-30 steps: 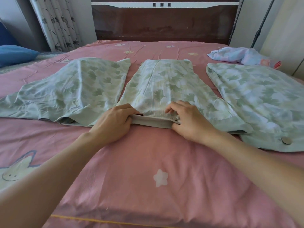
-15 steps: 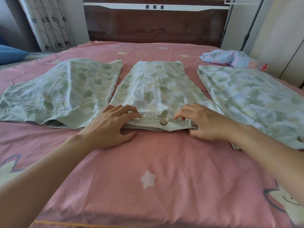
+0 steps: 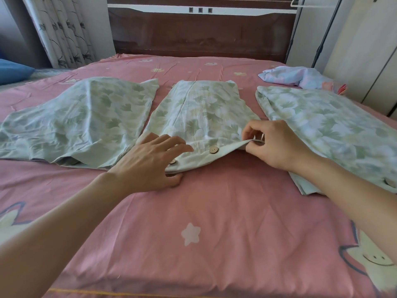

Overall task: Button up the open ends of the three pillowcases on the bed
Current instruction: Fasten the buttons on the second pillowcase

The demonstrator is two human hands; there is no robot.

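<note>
Head view — where are the hands?
— Left hand (image 3: 148, 162) lies flat on the middle pillowcase (image 3: 199, 117) near the bed's (image 3: 214, 211) foot edge; right hand (image 3: 277, 145) pinches its hem.
— Risk?
— Tugging could shift the button (image 3: 213, 150) off its hole.

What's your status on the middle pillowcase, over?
Left hand flat on middle pillowcase hem. Right hand pinching hem's right end. Two buttons showing. Nothing in the way.

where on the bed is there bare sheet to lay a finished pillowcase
The widest bare pink sheet lies in front of the hems, between the forearms. Another strip runs between the pillowcase tops and the headboard. The middle row is crowded: left pillowcase, middle pillowcase, right pillowcase, narrow gaps.
</note>
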